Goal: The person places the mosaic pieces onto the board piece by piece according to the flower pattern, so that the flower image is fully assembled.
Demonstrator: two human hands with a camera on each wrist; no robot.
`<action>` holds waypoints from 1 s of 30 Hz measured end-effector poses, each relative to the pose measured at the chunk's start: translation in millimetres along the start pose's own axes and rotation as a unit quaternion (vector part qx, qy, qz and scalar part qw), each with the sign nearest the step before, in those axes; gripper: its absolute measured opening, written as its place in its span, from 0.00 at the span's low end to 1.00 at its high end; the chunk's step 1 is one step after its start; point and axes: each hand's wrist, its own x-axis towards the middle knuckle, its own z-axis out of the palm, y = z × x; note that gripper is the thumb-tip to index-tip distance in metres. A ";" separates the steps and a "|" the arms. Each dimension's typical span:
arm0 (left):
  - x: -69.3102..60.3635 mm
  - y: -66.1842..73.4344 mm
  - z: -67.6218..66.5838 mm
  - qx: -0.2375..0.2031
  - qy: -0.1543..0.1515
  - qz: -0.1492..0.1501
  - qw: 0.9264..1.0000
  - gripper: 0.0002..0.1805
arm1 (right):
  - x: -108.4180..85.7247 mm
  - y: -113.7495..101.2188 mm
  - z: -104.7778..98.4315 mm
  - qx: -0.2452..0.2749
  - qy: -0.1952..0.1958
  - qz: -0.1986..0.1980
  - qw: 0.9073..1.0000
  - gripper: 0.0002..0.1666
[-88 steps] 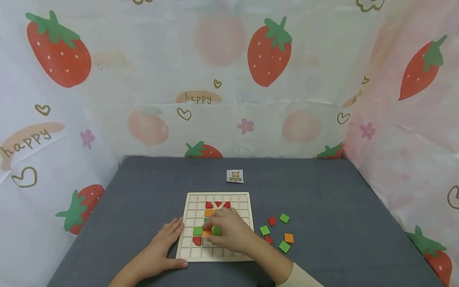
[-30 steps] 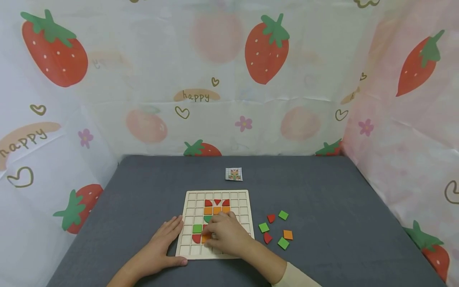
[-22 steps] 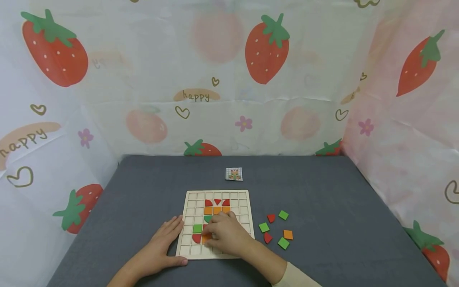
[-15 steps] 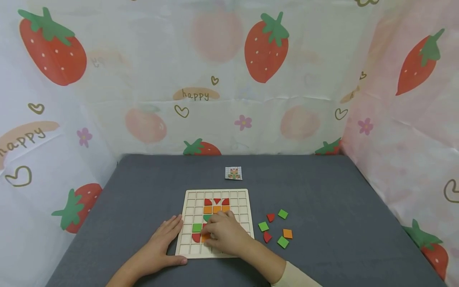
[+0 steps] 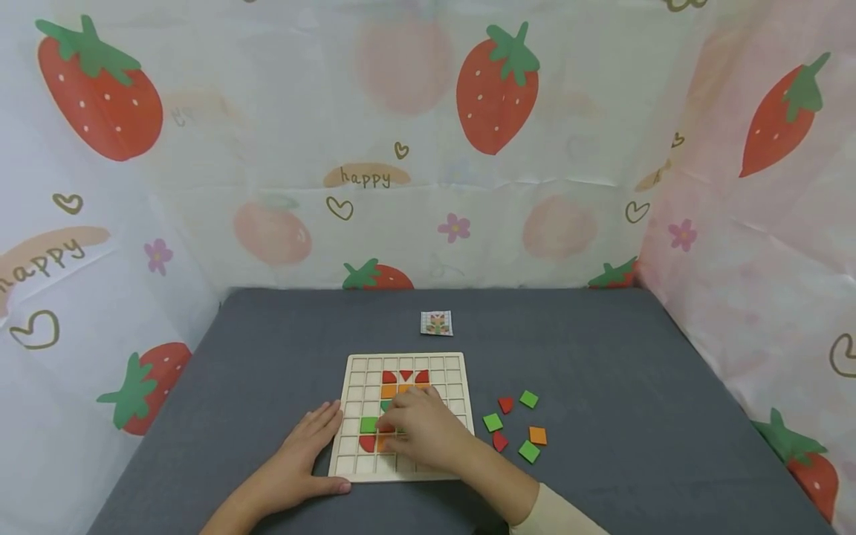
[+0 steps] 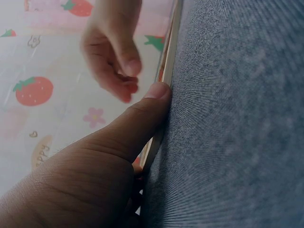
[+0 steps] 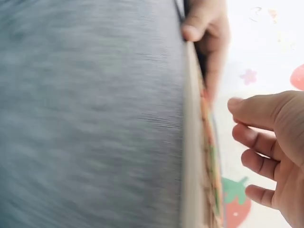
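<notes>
A light wooden grid board lies on the dark cloth with red, orange and green tiles in its middle cells. My left hand rests at its left side, fingers straight against the edge and thumb at the near corner. Just above the board, my right hand hovers with fingers loosely bent; the right wrist view shows thumb and fingers apart with nothing between them. Beside its fingertips sit an orange tile, a red quarter-round tile and a green square tile. The hand hides the cells under it.
Several loose tiles lie right of the board, among them an orange square, a green square and a red piece. A small pattern card lies behind the board. Strawberry-printed curtains surround the table.
Earlier my right hand set the orange tile into the cell beside the red quarter-round and kept its fingers there. Now it has lifted slightly away. My left hand stays at the board's edge.
</notes>
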 end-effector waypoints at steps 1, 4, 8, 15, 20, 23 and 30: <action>0.1 -0.2 0.5 -0.004 -0.004 -0.006 1.000 0.64 | -0.4 0.7 -3.8 0.001 0.005 0.000 1.000 0.12; 0.8 -1.0 2.0 0.002 -0.011 -0.012 1.000 0.65 | -2.9 3.9 -17.7 0.010 0.020 0.005 1.000 0.12; 2.2 -1.8 2.7 0.007 -0.018 -0.019 1.000 0.66 | -7.8 10.1 -38.3 0.027 0.040 0.006 0.999 0.13; 1.3 -1.9 2.0 -0.004 -0.025 -0.023 0.999 0.67 | -16.8 25.3 -68.4 0.034 0.050 -0.007 0.998 0.15; 0.9 -0.6 1.5 -0.012 -0.036 -0.039 0.999 0.67 | -31.0 41.5 -86.0 0.021 0.061 0.011 0.998 0.16; 1.0 -0.3 0.8 -0.012 -0.036 -0.041 0.998 0.67 | -41.1 52.5 -95.6 0.019 0.079 0.023 0.996 0.16; 3.0 0.5 -1.0 -0.014 -0.032 -0.035 0.999 0.66 | -65.3 78.3 -111.0 0.030 0.119 0.048 0.991 0.18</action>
